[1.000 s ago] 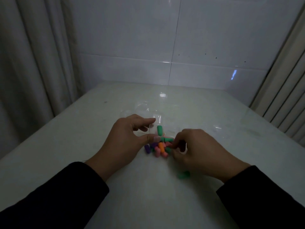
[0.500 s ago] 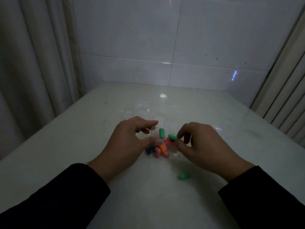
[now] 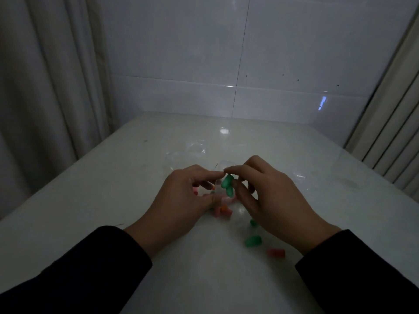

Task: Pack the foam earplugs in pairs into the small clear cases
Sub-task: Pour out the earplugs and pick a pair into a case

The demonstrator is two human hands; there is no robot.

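White and glossy, the counter (image 3: 118, 207) we work at runs out to a tiled wall (image 3: 294, 53) at twelve o'clock, with pale curtains (image 3: 45, 87) hanging at nine o'clock and ribbed panelling (image 3: 394, 137) at three o'clock. The light is dim, and a small bright reflection sits on the counter's far end.

Our left hand (image 3: 181, 200) and right hand (image 3: 269, 200) meet just above the middle of the counter, both in dark sleeves (image 3: 74, 273). The left hand's fingers (image 3: 207, 177) are curled and pinch a small clear case (image 3: 218, 182), forefinger above and thumb below; the case is hard to make out in this light. The right hand's fingers (image 3: 234, 169) pinch a green earplug (image 3: 226, 181) right at the case, with a second green earplug (image 3: 229, 191) directly below it; we cannot tell whether either is inside.

A loose pile of pink and orange earplugs (image 3: 223, 210) lies on the counter beneath the hands. At five o'clock from the pile, near the right wrist, lie another green earplug (image 3: 252, 241) and a pink earplug (image 3: 275, 253), apart from each other. More clear cases (image 3: 195, 148) rest at twelve o'clock beyond the hands.
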